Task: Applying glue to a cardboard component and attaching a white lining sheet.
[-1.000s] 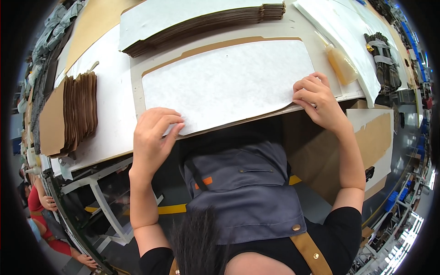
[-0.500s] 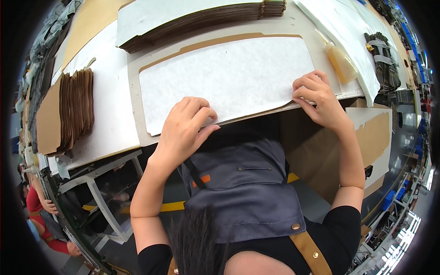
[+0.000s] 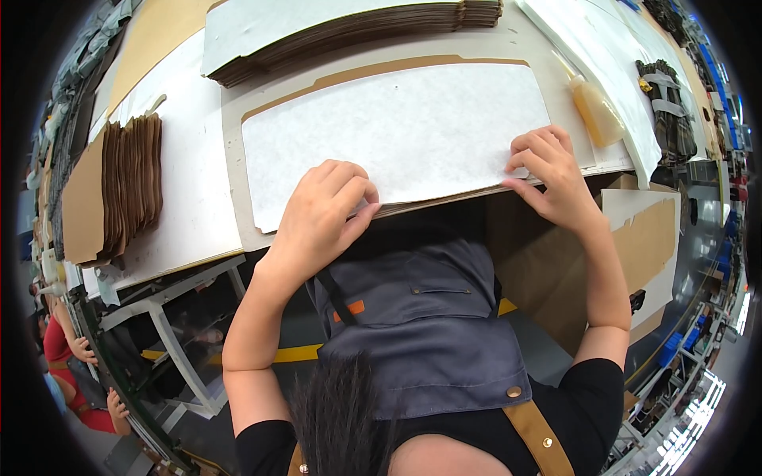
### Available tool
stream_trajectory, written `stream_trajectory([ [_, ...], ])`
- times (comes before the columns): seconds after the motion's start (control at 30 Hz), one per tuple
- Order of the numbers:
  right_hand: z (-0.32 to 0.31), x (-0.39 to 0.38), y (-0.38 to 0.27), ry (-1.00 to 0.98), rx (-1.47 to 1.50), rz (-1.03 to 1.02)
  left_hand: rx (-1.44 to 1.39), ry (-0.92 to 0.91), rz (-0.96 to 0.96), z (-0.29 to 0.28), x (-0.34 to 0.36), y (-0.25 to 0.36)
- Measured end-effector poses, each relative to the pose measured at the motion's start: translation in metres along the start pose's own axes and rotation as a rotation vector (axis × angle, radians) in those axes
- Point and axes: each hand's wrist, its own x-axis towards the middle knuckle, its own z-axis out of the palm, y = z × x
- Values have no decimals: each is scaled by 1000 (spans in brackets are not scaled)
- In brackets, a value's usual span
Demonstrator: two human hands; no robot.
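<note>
A wide white sheet [image 3: 389, 135] with rounded corners lies over a brown cardboard panel [image 3: 357, 76], whose border shows along the far side. Both sit at the table's near edge. My left hand [image 3: 321, 214] pinches the sheet's near edge left of its middle, thumb against curled fingers. Toward the near right corner, my right hand [image 3: 549, 173] has its thumb below the edge and bent fingers above it, closed around the sheet's border. How many layers lie between the fingertips is hidden.
Beyond the sheet lies a pile of white-topped brown panels [image 3: 333, 44]. Brown cardboard pieces [image 3: 131, 190] stand stacked at left. An amber-filled squeeze bottle [image 3: 595, 115] lies at right, beside white sheeting [image 3: 591, 55] and a dark strapped bundle [image 3: 673, 111]. Another person [image 3: 67, 341] is at far left.
My left fingertips have closed on the sheet's near edge. My right thumb has moved slightly down and left along the border. The view has shifted a little.
</note>
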Motion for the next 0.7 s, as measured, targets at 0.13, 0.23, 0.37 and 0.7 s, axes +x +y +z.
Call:
stream_trajectory([
  [0.13,5,6,-8,80,2,-34,28,36,-42,-4,4,2],
  [0.23,5,9,-1,115,-57,-92,102,108,-24,-8,7,5],
  [0.37,-11,22,-9,238,-93,-104,232,150,77,-30,3,1],
  [0.7,-64,51,4,256,-111,-84,250,107,-14,-62,14,19],
])
